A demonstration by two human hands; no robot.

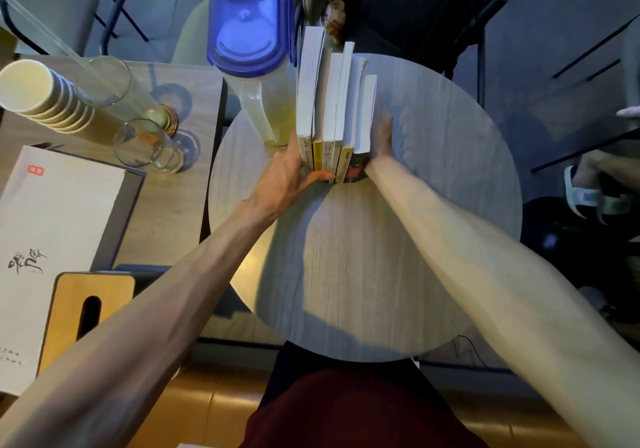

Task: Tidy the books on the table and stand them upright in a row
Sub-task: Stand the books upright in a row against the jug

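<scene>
Several books (334, 101) stand upright in a row on the round grey table (433, 170), spines toward me, page edges up. My left hand (287, 174) presses flat against the leftmost book, its thumb curled under the spines. Against the rightmost book lies my right hand (382, 136), fingers stretched along the cover. The row is squeezed between both hands.
A clear pitcher with a blue lid (252, 42) stands just left of the books. On the left table are a stack of paper cups (41, 97), two glasses (145, 146), a white box (55, 212) and a wooden tissue box (86, 305). A black backpack (408, 7) sits behind.
</scene>
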